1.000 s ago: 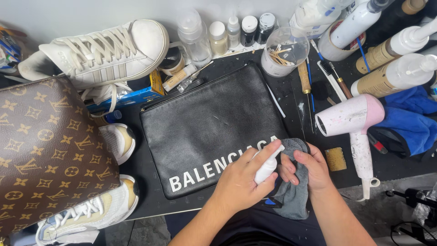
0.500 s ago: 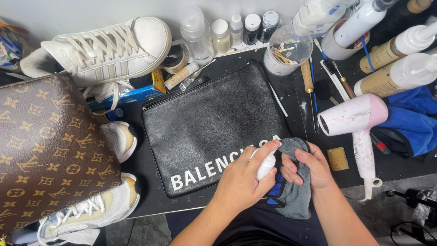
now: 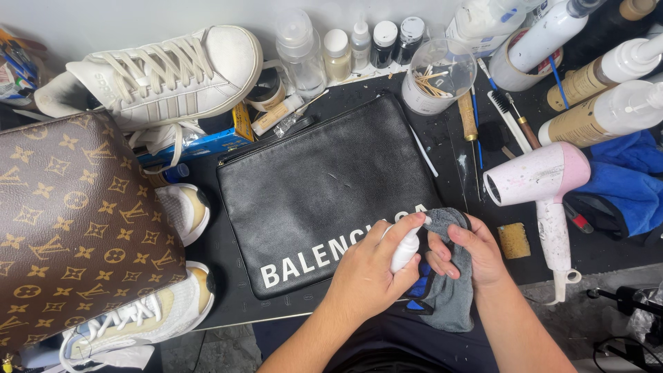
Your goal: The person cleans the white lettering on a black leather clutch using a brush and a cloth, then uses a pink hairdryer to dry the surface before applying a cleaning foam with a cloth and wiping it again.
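A black leather pouch with white lettering lies flat on the dark worktop. Over its lower right corner, my left hand grips a small white spray bottle, its nozzle turned toward the cloth. My right hand holds a grey cloth bunched right next to the bottle; the cloth hangs down past the table edge.
A brown patterned bag fills the left side, with white sneakers above and below it. Bottles and jars line the back wall. A pink hair dryer, blue towels, brushes and a yellow sponge lie on the right.
Both hands stay together at the pouch's lower right corner, shifting only slightly. The bottle remains pointed at the cloth.
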